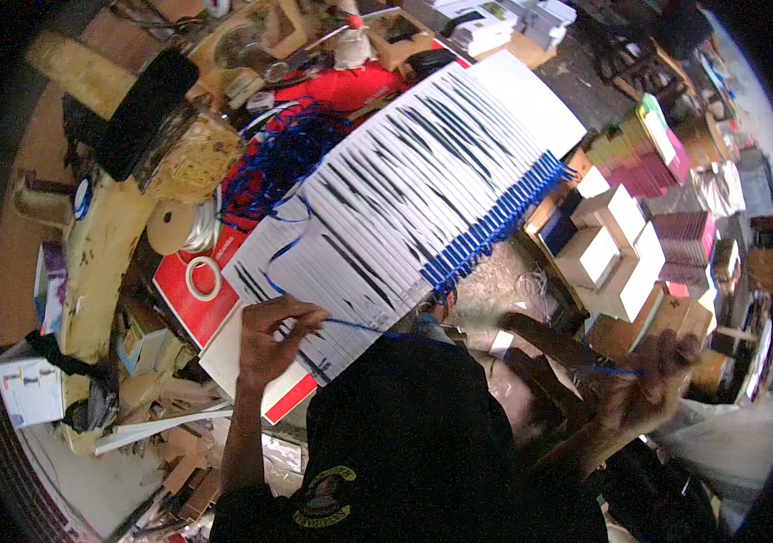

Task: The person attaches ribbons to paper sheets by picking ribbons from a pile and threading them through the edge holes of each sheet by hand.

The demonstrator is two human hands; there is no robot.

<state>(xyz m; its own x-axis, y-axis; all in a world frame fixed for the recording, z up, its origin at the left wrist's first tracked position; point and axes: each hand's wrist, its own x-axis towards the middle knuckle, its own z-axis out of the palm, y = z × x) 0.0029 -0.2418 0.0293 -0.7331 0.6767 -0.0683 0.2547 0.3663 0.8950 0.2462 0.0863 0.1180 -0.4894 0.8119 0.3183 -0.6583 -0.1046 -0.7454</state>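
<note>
Between my hands a narrow blue ribbon (pixel 355 325) runs across the front of my dark shirt. My left hand (pixel 276 342) pinches it just above the near end of a long row of overlapping white paper blocks (pixel 377 204). My right hand (pixel 653 385), raised well to the right and smeared by motion, appears closed round the ribbon's other part. Along the right edge of the row hang several short blue ribbon ends (pixel 486 231). A loose tangle of blue ribbon (pixel 291 149) lies left of the row, and a strand trails from it toward my left hand.
A tape roll (pixel 203 278) rests on a red and white board (pixel 183 294) at left, near a spool (pixel 172 226). Right of the row stand white boxes (pixel 590 258) and stacked pink-edged books (pixel 640 154). A worn wooden beam (pixel 110 262) runs along the left.
</note>
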